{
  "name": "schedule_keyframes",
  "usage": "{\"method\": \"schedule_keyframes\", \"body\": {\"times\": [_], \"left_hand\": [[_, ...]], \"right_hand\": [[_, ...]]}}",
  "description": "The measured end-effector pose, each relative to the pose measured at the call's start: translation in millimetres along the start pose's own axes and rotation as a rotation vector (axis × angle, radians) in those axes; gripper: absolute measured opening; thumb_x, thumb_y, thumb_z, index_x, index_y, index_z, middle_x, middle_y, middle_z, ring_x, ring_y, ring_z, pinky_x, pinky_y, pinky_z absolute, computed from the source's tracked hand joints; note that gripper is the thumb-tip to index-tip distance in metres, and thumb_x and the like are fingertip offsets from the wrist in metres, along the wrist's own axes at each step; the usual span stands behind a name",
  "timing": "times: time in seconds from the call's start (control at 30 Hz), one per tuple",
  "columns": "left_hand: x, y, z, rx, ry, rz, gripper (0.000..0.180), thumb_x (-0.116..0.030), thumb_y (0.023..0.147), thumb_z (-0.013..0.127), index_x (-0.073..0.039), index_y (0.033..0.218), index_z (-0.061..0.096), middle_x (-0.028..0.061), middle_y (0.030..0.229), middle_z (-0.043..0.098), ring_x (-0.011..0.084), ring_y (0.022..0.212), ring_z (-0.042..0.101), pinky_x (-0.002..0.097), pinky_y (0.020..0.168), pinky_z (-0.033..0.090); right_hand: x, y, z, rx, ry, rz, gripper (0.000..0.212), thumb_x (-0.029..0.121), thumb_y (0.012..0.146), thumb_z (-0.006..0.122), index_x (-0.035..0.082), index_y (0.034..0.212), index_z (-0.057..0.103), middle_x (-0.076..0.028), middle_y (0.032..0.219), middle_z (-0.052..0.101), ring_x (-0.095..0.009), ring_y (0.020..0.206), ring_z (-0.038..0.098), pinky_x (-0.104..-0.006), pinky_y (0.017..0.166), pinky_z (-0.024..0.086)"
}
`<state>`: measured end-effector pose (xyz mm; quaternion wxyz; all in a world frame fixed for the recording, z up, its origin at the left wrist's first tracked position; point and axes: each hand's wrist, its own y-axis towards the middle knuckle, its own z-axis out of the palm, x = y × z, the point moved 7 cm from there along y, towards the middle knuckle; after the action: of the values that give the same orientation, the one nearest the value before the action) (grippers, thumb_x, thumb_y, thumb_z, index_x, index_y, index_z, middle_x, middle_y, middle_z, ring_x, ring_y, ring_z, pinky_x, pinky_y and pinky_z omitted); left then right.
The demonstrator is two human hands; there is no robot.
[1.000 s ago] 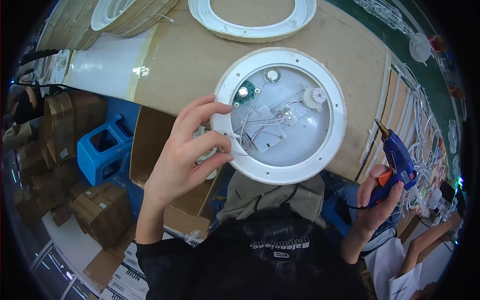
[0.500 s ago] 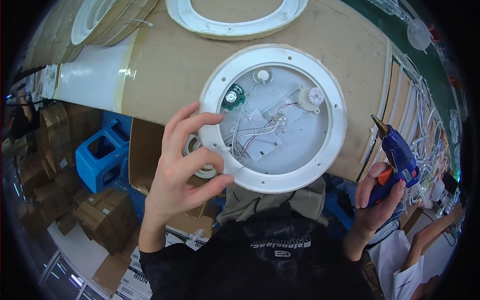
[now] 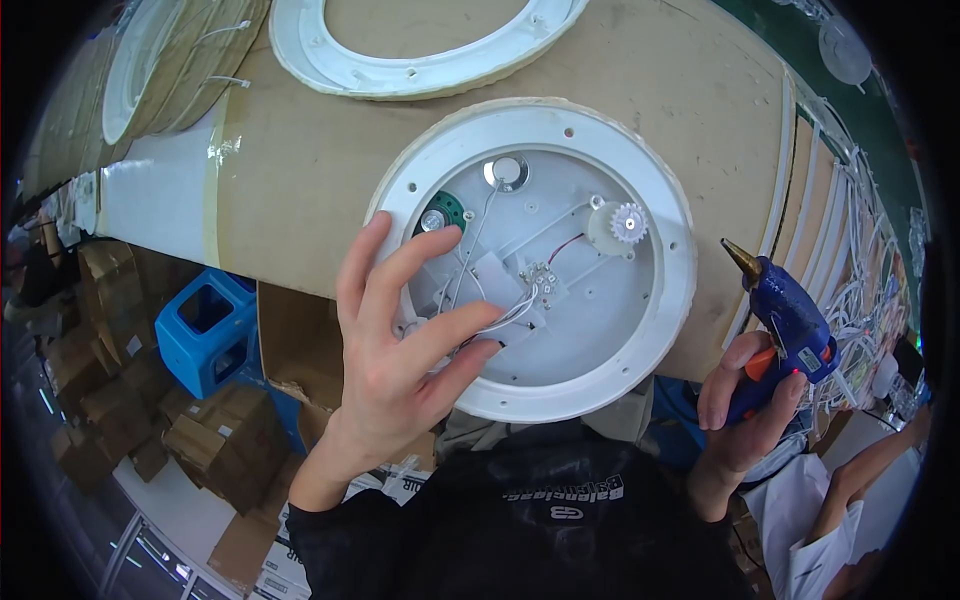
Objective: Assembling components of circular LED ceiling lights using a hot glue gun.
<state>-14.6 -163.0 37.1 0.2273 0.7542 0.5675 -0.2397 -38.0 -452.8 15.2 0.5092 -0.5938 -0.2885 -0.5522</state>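
Now left hand [image 3: 400, 370] fingers spread on round white plastic housing [image 3: 535, 255]; right hand [image 3: 745, 405] clamps blue glue gun [image 3: 785, 320].

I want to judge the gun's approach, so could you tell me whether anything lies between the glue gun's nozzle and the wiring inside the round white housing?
The raised white rim of the round white housing lies between the glue gun in the right hand and the wires. The left hand rests its fingers on those wires.
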Motion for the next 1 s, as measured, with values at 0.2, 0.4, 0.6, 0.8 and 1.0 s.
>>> {"method": "schedule_keyframes", "body": {"times": [0.2,0.4,0.6,0.8,1.0], "left_hand": [[4.1,9.2,0.1,0.006,-0.001,-0.068,0.024,-0.005,0.063,0.079,-0.010,0.083,0.067,0.0131,0.132,0.059,0.0424,0.139,0.034,0.0515,0.111,0.029],[-7.1,23.4,-2.2,-0.003,0.036,-0.054,0.022,-0.005,0.062,0.078,-0.008,0.079,0.065,0.0135,0.130,0.058,0.0429,0.133,0.037,0.0509,0.108,0.032],[-8.0,25.7,-3.3,0.050,0.094,0.004,0.020,-0.009,0.063,0.080,-0.009,0.076,0.065,0.0120,0.133,0.057,0.0423,0.136,0.035,0.0503,0.109,0.032],[5.7,22.7,-6.9,0.015,-0.111,-0.060,0.034,-0.015,0.063,0.083,-0.009,0.093,0.068,0.0135,0.140,0.051,0.0431,0.140,0.031,0.0503,0.112,0.030],[7.1,8.0,-17.9,-0.029,0.103,0.018,0.044,-0.024,0.066,0.082,-0.010,0.105,0.068,0.0212,0.154,0.033,0.0413,0.145,0.027,0.0517,0.116,0.024]], "right_hand": [[-7.1,5.6,4.6,-0.021,0.032,0.044,0.060,0.051,0.104,0.032,-0.005,0.096,0.052,-0.001,0.044,0.045,-0.008,0.030,0.036,-0.0198,0.031,0.031],[-0.1,4.2,2.1,0.011,0.032,-0.001,0.061,0.052,0.104,0.032,-0.006,0.096,0.052,-0.002,0.044,0.045,-0.008,0.030,0.036,-0.0197,0.031,0.031],[8.5,2.0,-2.8,0.118,-0.116,-0.026,0.061,0.050,0.105,0.032,-0.007,0.097,0.053,-0.003,0.045,0.045,-0.008,0.031,0.035,-0.0198,0.031,0.031],[7.2,-8.1,-15.4,0.072,-0.046,-0.063,0.059,0.048,0.106,0.031,-0.007,0.100,0.051,-0.004,0.051,0.048,-0.008,0.033,0.038,-0.0201,0.031,0.032],[0.7,-18.2,-37.4,0.222,0.020,-0.131,0.057,0.045,0.106,0.031,-0.009,0.103,0.049,-0.010,0.083,0.058,-0.007,0.035,0.038,-0.0206,0.031,0.033]]}}
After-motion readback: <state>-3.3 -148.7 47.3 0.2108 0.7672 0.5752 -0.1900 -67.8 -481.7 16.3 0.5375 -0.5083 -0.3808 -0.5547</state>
